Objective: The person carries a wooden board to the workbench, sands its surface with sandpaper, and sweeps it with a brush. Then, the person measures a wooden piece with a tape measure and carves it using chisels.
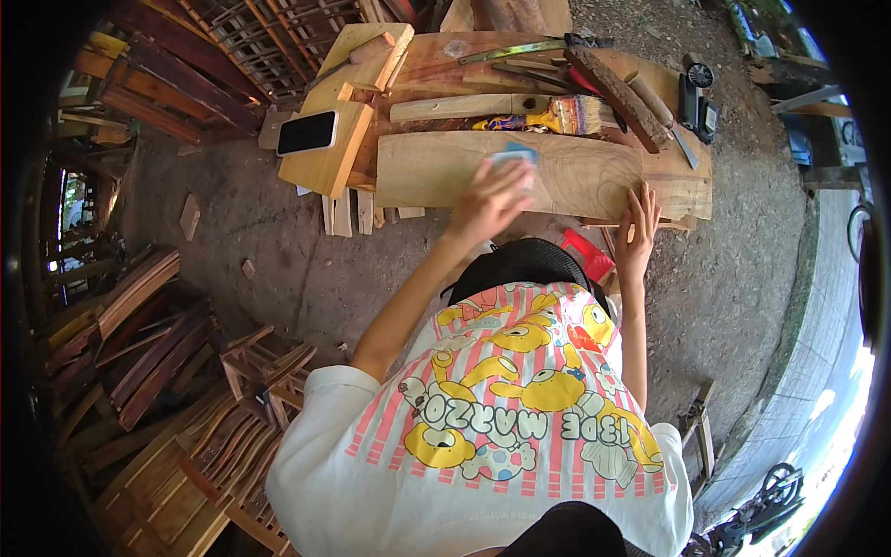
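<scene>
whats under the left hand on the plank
A small blue pad shows past the fingertips of the left hand, lying flat on the pale plank. The hand covers most of the pad, so its full shape and the wood directly beneath stay hidden.

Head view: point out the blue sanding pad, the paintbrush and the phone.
blue sanding pad (516, 154), head view, its top edge above the left hand's fingers.
paintbrush (577, 115), head view, on the bristles.
phone (307, 132), head view, middle of its dark screen.
</scene>
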